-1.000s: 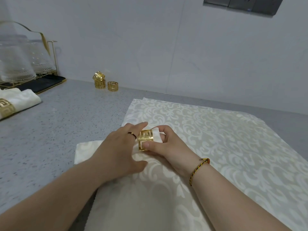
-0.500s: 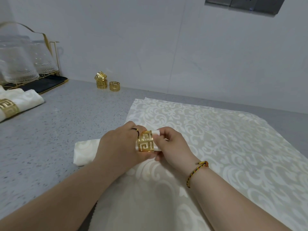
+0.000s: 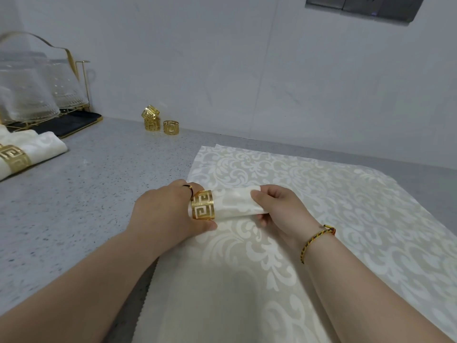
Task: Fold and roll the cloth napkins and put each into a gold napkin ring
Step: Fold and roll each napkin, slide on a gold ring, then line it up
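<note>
Hands: the left hand (image 3: 170,214) is curled round the gold napkin ring (image 3: 202,205); the right hand (image 3: 279,209) is pinched on the end of the rolled napkin (image 3: 235,204).
Roll: held at centre, just above the flat damask napkins (image 3: 309,179), threaded through the ring.
Surface: a grey speckled bench (image 3: 86,194), backed by a pale wall; a dark panel (image 3: 363,6) is cut off at 1 o'clock.
Hidden: the roll's left end is covered by the left hand; the ringed napkin (image 3: 42,149) at 9 o'clock is cropped.
Materials: fretwork metal spare rings (image 3: 158,120) at 11 o'clock; ribbed glassware (image 3: 29,95) on a gold wire rack (image 3: 82,78) at 10 o'clock.
</note>
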